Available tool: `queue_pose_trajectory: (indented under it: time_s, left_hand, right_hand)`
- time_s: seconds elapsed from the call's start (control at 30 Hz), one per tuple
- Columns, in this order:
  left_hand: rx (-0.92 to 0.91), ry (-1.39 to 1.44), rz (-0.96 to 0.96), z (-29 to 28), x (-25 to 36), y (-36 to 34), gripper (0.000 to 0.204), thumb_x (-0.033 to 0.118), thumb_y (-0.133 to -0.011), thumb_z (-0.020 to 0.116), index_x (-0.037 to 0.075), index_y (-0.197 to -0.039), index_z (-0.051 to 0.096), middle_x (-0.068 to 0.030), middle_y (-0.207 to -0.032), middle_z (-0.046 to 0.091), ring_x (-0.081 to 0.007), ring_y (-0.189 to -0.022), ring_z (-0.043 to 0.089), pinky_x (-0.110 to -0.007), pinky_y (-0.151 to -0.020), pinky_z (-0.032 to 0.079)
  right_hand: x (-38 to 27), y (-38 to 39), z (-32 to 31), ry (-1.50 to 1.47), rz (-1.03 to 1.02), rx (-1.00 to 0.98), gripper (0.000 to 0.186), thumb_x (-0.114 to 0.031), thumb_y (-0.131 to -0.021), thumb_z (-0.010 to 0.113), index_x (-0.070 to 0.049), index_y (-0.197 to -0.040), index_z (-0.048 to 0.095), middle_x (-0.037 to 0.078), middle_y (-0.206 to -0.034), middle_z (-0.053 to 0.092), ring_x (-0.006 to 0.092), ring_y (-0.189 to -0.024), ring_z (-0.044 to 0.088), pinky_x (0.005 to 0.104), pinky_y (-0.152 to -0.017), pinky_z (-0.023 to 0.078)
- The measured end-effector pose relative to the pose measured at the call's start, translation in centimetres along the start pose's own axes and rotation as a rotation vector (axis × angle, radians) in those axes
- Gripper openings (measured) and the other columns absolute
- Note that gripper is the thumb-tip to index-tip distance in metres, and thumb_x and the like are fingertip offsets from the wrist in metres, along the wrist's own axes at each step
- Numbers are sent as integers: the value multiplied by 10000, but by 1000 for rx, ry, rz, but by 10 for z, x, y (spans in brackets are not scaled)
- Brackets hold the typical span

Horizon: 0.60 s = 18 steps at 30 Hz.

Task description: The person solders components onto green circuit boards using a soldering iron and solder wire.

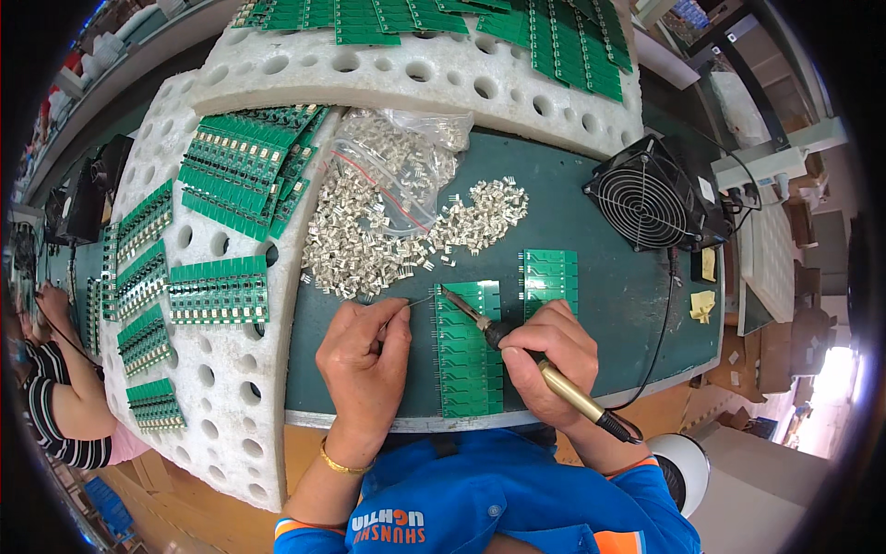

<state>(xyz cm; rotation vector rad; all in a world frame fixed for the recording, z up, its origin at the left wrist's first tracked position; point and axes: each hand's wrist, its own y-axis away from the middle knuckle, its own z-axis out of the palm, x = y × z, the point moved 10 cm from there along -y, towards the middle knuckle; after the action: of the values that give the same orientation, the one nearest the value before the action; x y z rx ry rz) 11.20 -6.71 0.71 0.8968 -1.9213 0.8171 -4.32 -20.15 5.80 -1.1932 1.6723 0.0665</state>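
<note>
My left hand (pixel 367 351) pinches a thin solder wire (pixel 418 302) that reaches to the left edge of a long green circuit board (pixel 469 369). My right hand (pixel 549 365) grips a gold-bodied soldering iron (pixel 577 397), its tip near the board's upper left. A second green board (pixel 550 272) lies just beyond my right hand. Behind these, many small metallic connectors (pixel 351 249) are heaped beside and partly beneath an open clear plastic bag (pixel 425 157) of the same parts.
White foam trays (pixel 212 379) with stacked boards (pixel 235 171) stand at the left and back (pixel 388 65). A black fan (pixel 651 198), a cord and yellow pads (pixel 701 305) sit at the right. At far left, another person's arm (pixel 74 397) works beside black equipment (pixel 78 208).
</note>
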Motion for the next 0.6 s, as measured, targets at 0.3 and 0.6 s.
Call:
queue_pose_trajectory:
  time_s: [0.3, 0.6]
  left_hand:
    - [10, -17, 28, -2, 3, -2, 112, -40, -823, 755, 10, -923, 757, -9, -686, 514, -62, -581, 445, -237, -510, 348]
    - [-12, -43, 30, 1, 5, -2, 136, -44, -811, 758, 13, -935, 752, -71, -674, 583, -142, -577, 559, -281, -519, 435]
  right_hand:
    - [-3, -1, 3, 15, -32, -28, 141, -42, -756, 784, -45, -847, 677, 51, -688, 616, 206, -609, 525, 347, -632, 364]
    - [-9, 0, 5, 58, -80, -83, 176, -47, -763, 793, -50, -894, 674, 53, -716, 621, 218, -617, 539, 352, -636, 383]
